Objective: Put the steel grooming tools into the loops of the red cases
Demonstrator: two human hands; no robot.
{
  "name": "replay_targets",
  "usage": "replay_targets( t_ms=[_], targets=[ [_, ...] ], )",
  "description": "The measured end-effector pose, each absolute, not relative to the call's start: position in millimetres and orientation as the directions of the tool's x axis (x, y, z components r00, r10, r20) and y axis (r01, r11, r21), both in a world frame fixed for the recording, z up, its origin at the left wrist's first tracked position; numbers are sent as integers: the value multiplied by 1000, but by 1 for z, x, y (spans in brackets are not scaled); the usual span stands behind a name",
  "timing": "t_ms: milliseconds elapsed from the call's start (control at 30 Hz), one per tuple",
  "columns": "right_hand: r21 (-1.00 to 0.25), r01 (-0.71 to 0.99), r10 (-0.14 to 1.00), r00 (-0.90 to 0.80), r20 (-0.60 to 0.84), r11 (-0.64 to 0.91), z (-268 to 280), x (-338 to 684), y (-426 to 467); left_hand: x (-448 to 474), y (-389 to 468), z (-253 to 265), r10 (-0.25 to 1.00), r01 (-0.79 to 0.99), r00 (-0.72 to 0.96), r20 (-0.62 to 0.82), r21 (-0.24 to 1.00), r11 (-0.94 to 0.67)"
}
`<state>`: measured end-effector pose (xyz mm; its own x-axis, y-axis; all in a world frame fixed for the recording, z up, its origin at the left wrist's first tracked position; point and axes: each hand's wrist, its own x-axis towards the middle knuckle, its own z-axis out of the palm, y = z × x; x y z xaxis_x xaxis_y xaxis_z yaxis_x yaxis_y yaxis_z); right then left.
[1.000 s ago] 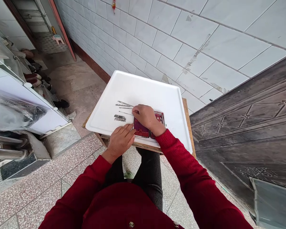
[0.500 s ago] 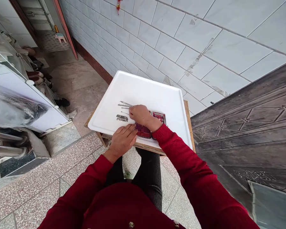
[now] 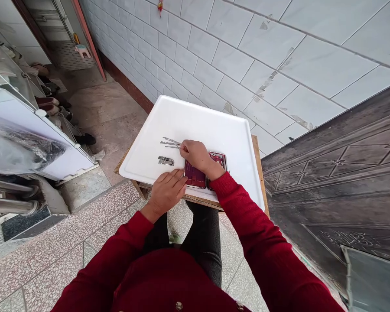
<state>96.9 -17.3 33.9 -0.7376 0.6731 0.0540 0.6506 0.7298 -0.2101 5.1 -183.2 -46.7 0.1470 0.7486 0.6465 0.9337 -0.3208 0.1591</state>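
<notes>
While the left hand [image 3: 167, 190] lies flat, fingers side by side against the maroon case [image 3: 195, 177], probably steadying it, the right hand [image 3: 197, 155] reaches across, fingertips gathered at slim metal tools [image 3: 169, 142]; what they pinch, cannot tell. Clippers [image 3: 166, 160]: set apart. Case: opened on 1 white tray [image 3: 211, 123], likely for access.

The right hand [image 3: 197, 155] hides part of the red case [image 3: 195, 176], its fingertip hold too small to tell.

Left hand [image 3: 169, 189] flattish, palm down; right hand [image 3: 196, 154] pinching (knuckles up), forearm angled inward.
</notes>
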Motion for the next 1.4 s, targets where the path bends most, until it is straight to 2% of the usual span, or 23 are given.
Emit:
replay_targets(
  t_ms=[200,333,400,500,600,800,1067,1400],
  targets=[
    [-390,630,734,-638,232,671,22,106,-8,5,-183,-46,722,938,156,675,128,-322],
    [-568,531,768,-536,349,629,16,112,2,5,-183,-45,707,942,165,688,101,-319],
    [-680,464,804,-492,335,567,12,119,7,5,-183,-45,707,943,165,687,100,-318],
    [-842,354,859,-463,220,407,5,130,12,5,-183,-45,713,943,167,681,102,-318],
    [-925,260,877,-462,133,277,-1,141,13,5,-183,-46,704,942,172,690,93,-322],
    [-956,219,867,-494,63,194,-8,151,11,4,-182,-47,692,941,180,699,81,-328],
    [-883,323,870,-465,165,340,-11,149,10,4,-182,-47,706,937,177,685,103,-335],
    [-855,361,858,-484,169,372,-12,150,7,4,-182,-46,706,937,178,686,101,-334]
  ],
)
